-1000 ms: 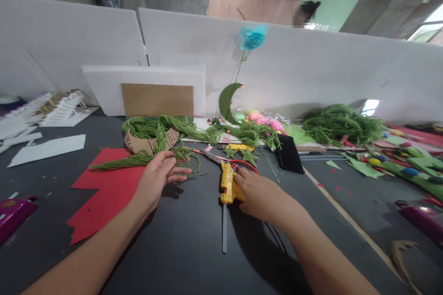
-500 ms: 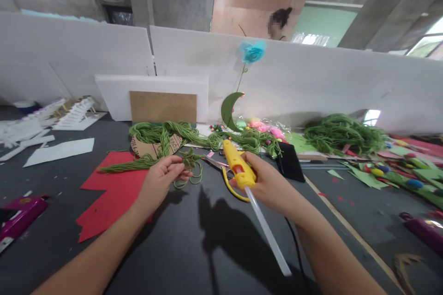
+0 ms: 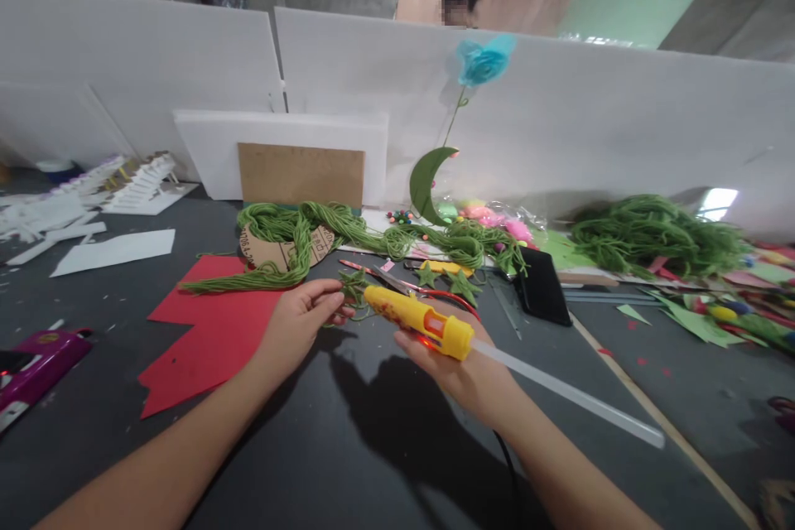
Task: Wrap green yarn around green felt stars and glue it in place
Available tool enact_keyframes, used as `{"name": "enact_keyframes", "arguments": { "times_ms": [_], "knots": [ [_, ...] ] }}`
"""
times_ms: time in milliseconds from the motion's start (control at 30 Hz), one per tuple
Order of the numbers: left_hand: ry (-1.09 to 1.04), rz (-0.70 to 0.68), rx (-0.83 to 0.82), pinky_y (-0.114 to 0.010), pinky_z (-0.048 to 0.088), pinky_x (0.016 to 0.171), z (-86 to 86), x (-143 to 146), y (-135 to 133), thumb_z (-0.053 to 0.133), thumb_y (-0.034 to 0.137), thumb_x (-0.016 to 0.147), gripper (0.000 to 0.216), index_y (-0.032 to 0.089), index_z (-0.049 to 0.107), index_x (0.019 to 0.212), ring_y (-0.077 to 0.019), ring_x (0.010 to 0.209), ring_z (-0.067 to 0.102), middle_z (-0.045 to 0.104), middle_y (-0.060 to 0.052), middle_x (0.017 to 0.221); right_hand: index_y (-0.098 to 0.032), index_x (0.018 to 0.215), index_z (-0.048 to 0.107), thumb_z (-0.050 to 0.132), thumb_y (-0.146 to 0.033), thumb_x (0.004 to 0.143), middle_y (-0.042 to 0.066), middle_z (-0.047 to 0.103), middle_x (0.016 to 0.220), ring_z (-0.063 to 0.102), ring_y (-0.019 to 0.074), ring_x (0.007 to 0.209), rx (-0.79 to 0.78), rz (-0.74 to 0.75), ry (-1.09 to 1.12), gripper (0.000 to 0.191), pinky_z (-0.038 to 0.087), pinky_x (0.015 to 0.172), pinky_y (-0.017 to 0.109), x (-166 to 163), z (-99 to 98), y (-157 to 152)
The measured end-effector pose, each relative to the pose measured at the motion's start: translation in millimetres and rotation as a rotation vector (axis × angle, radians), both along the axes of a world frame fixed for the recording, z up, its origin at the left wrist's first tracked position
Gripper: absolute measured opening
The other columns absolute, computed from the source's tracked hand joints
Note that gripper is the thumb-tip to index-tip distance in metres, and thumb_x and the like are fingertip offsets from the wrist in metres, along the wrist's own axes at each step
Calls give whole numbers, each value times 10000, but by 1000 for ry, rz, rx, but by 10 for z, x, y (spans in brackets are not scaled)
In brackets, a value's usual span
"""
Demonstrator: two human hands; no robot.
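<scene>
My right hand (image 3: 456, 368) grips a yellow glue gun (image 3: 419, 317) held level above the dark table, its nozzle pointing left. A long clear glue stick (image 3: 568, 391) juts out of its back to the right. My left hand (image 3: 302, 320) pinches a small star wrapped in green yarn (image 3: 354, 290), right at the gun's nozzle. Loose yarn hangs from the star. A red sheet (image 3: 208, 330) lies under and left of my left hand.
Green yarn bundles (image 3: 298, 232) lie behind my hands, another heap (image 3: 652, 236) at right. Red-handled scissors (image 3: 410, 290), green stars (image 3: 463, 284) and a black phone (image 3: 544, 286) sit just beyond the gun. A purple tool (image 3: 31, 364) lies at far left. A person is behind the white partition (image 3: 559, 124).
My right hand picked the glue gun up off the table and swung its nozzle left to the star in my left hand. My left hand has hardly moved.
</scene>
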State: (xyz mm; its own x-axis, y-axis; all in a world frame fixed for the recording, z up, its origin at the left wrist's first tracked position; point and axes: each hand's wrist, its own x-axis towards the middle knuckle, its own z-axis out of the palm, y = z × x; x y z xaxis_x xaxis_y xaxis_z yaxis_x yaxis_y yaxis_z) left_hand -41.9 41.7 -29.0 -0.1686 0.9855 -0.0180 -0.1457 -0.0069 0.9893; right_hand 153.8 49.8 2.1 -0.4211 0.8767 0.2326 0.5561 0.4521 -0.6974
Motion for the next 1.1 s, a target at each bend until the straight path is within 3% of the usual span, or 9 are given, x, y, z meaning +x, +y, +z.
{"name": "enact_keyframes", "arguments": {
  "times_ms": [500, 633, 800, 967, 1100],
  "knots": [
    [95, 3, 15, -291, 517, 622, 52, 8, -52, 665, 327, 651, 268, 155, 618, 852, -176, 629, 652, 689, -9, 693, -231, 873, 616, 553, -390, 750, 40, 651, 756, 610, 230, 751, -113, 9, 87, 211, 512, 675, 351, -11, -68, 18],
    [102, 14, 13, -278, 515, 607, 65, 15, -59, 662, 303, 652, 243, 156, 622, 842, -163, 606, 646, 686, -1, 691, -209, 829, 614, 542, -411, 748, 50, 644, 760, 608, 211, 708, -80, -1, 60, 229, 505, 677, 348, -12, -68, 17],
    [83, 21, 13, -275, 514, 605, 87, 27, -64, 666, 297, 647, 245, 150, 623, 838, -158, 602, 644, 685, -4, 694, -201, 708, 593, 515, -446, 751, 24, 591, 615, 557, 170, 549, -85, -3, 24, 260, 486, 568, 325, -39, 21, -8],
    [79, 17, 6, -285, 514, 607, 86, 23, -63, 670, 299, 643, 253, 145, 621, 837, -169, 607, 649, 684, -6, 674, -188, 759, 590, 526, -439, 751, 66, 635, 737, 590, 204, 645, -90, -35, 52, 259, 496, 629, 334, -33, -2, -15],
    [65, 6, 25, -284, 520, 616, 65, 17, -57, 664, 301, 655, 259, 140, 616, 852, -166, 619, 651, 690, -10, 684, -196, 740, 607, 538, -436, 741, 60, 631, 706, 587, 204, 635, -81, -33, 36, 249, 493, 627, 326, -17, -9, -19]
  ]
}}
